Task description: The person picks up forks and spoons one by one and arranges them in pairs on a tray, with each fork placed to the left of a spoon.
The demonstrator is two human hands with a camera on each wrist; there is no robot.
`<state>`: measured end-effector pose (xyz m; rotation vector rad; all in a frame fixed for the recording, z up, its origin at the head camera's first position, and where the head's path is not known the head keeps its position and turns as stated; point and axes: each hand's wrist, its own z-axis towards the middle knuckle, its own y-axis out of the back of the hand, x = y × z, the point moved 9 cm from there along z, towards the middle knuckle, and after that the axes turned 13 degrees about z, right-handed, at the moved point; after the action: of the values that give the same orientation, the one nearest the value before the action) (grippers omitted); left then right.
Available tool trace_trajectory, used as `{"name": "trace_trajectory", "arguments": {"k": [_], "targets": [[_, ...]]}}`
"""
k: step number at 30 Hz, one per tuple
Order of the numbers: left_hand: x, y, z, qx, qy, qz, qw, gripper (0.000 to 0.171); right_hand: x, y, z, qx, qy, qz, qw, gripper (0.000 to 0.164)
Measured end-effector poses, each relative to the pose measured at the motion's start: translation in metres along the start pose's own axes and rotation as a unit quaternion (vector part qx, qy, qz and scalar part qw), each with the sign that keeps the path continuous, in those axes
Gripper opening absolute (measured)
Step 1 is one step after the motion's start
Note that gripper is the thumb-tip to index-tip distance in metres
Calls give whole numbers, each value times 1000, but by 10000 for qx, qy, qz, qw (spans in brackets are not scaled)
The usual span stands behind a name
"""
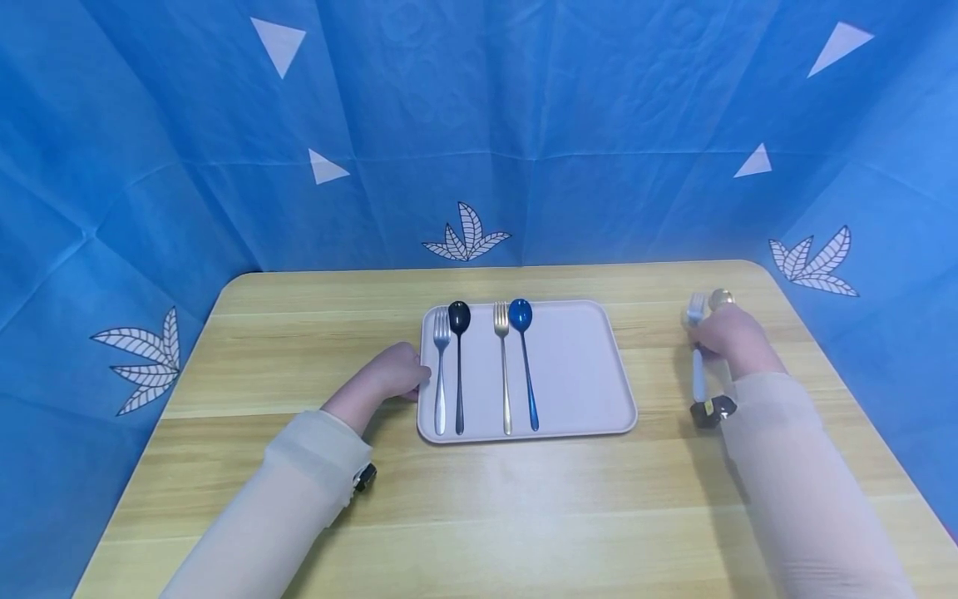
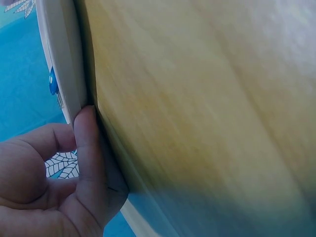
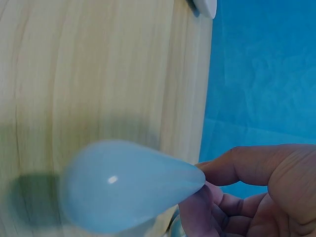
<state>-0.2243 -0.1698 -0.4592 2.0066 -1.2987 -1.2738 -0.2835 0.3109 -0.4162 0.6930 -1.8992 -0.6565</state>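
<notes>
A pale pinkish tray [image 1: 576, 366] lies at the middle of the wooden table. On it, from left to right, are a silver fork [image 1: 441, 366], a black spoon [image 1: 459, 366], a gold fork [image 1: 503, 358] and a blue spoon [image 1: 521, 324]. My left hand [image 1: 397, 372] pinches the tray's left edge between thumb and fingers. Off to the right, my right hand [image 1: 729, 333] pinches a pale silvery fork [image 1: 698, 374], its tines pointing to the back. In the right wrist view the handle's rounded end [image 3: 118, 187] stands over the table. Just past the hand shows a gold spoon [image 1: 721, 298], partly hidden.
The wooden table [image 1: 524, 507] reaches back to a blue cloth [image 1: 524, 100] with white leaf and triangle prints, which also hangs at both sides. A dark wrist camera [image 1: 713, 412] sits below the right hand, and another [image 1: 365, 477] at the left cuff.
</notes>
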Motion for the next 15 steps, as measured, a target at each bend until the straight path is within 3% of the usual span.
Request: {"name": "trace_trajectory", "arguments": {"k": [8,15], "targets": [[0,0,-1,-2,32,-33,10000,16,7,-6,0,-41,-70,296,9995,95],[0,1,-2,-6,35,-9,10000,16,8,-14,6,271,-365,306,9985,91]]}}
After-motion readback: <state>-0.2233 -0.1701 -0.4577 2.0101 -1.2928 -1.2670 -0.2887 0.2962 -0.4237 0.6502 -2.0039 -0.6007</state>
